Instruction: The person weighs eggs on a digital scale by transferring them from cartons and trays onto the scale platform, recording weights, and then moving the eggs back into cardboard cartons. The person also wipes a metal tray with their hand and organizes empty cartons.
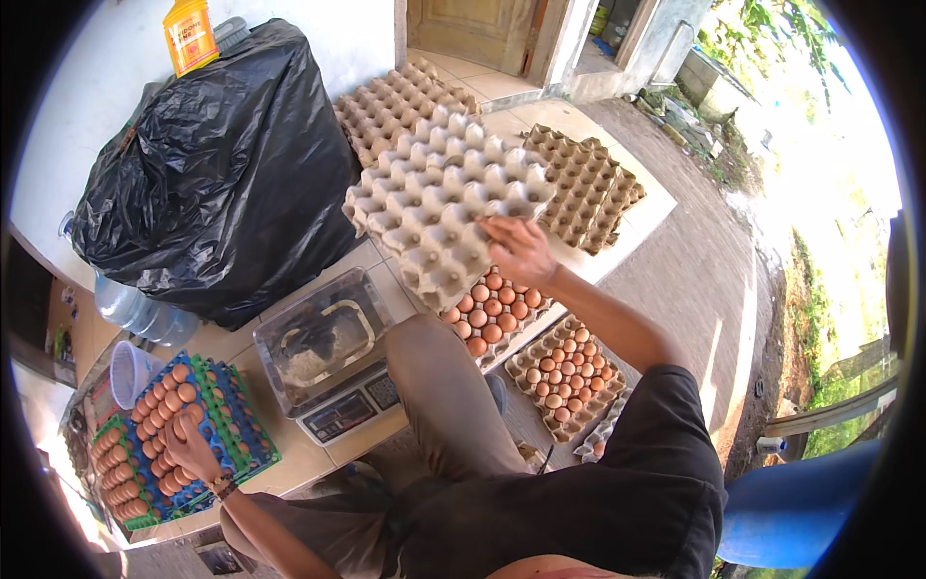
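Observation:
My right hand [522, 252] grips the near right edge of a grey pulp egg tray [448, 195], which carries no eggs in its visible cups. The tray is tilted and partly covers a pulp tray of brown eggs [493, 310] beside my knee. At the lower left, my left hand [192, 450] has its fingers curled around a brown egg [181, 428] over a stack of blue and green plastic egg trays [242, 434]. Brown eggs fill much of the top blue tray. Another green tray with eggs [116, 470] stands along the stack's left side.
A digital scale [347, 414] with a clear plastic box [322, 340] stands before me. Behind it is a bulky thing under black plastic [217, 174]. More pulp trays [586, 188] lie beyond my right hand. Another egg-filled tray [568, 376] is below the ledge. A blue barrel [796, 506] stands right.

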Demonstrator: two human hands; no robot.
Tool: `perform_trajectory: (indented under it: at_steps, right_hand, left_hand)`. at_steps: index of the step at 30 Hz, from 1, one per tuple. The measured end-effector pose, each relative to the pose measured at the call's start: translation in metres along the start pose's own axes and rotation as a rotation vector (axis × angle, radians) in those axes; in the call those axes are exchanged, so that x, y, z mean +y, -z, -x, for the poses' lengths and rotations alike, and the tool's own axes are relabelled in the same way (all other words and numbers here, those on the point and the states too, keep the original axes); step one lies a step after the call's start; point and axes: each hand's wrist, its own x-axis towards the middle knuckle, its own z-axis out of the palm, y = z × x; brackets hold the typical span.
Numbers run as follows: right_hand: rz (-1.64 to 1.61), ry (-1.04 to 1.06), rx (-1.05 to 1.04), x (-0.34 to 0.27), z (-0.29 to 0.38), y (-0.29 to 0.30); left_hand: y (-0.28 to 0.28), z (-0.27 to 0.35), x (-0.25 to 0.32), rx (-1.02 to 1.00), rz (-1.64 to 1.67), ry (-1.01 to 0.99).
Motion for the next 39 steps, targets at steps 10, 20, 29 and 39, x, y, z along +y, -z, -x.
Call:
perform_trajectory:
  at_steps: [10,20,29,39]
  right_hand:
    - [0.566,-0.857,-0.164,0.120,0.035,-0.026]
    - [-1.352,-1.691,0.277,0.113,-0.134,-0.196]
    - [-1.353,-2.220,0.800,0.095,-0.217,-0.239]
    - [-1.501,-2.138,0.645,0.117,-0.285,-0.226]
  left_hand:
    - [0.003,-0.001,-0.005,-0.014,0.009,-0.092]
    - [-0.004,-0.007,0.009,0.020,0.022,-0.136]
    - [-0.003,-0.013,0.005,0.055,-0.029,-0.045]
    - [-0.018,-0.020,0.019,0.025,-0.057,-0.053]
